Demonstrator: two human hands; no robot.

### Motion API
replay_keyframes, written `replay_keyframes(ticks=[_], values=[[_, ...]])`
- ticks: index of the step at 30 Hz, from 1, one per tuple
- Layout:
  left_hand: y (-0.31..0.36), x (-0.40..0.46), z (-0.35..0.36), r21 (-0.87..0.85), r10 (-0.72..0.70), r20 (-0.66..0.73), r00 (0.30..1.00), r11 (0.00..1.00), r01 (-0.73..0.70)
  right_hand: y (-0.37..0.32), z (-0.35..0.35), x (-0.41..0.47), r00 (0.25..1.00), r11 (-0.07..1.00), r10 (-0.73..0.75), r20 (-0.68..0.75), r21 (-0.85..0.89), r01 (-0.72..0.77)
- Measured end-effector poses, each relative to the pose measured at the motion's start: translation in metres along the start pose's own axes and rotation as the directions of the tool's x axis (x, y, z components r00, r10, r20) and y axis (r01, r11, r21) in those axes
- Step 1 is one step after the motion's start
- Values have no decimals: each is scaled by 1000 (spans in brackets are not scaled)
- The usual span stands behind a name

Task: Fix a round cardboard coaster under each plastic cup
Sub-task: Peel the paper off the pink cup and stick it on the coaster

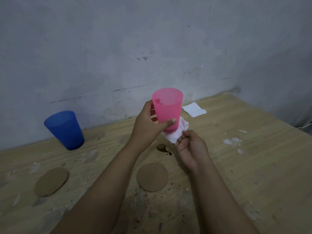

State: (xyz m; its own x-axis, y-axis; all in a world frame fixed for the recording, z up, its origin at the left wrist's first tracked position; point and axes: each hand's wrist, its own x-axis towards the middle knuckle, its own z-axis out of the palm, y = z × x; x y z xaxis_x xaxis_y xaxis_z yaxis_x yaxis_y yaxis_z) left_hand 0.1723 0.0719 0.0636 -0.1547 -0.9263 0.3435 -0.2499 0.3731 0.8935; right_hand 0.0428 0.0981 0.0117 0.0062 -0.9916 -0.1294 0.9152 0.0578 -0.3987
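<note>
Two coasters lie bare; I note left hand fingers clasp pink cup, right hand fingers pinch tissue beneath.

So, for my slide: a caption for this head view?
Left hand holds pink cup while right hand wipes its base with tissue; coasters unused.

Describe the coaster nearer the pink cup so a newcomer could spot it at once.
On the wooden table, look just below the dark brown stain, between the two forearms. The coaster lies flat there, a plain brown cardboard disc with nothing on it. Its twin lies far off to the left, below the blue cup.
</note>
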Motion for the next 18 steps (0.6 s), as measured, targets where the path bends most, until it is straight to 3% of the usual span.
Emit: replay_keyframes(ticks=[4, 12, 18], values=[[0, -3, 4, -19, 2, 2, 1000, 1000, -2, -3, 5, -5, 999, 1000, -19, 45, 1, 19], [1, -5, 4, -102, -29, -4, 1000, 994, 28, 0, 4, -2, 997, 998, -47, -57, -52, 44], [3, -6, 7, -118, -25, 17, 1000, 993, 27, 1, 4, -3, 999, 999, -33, -18, -3, 33]])
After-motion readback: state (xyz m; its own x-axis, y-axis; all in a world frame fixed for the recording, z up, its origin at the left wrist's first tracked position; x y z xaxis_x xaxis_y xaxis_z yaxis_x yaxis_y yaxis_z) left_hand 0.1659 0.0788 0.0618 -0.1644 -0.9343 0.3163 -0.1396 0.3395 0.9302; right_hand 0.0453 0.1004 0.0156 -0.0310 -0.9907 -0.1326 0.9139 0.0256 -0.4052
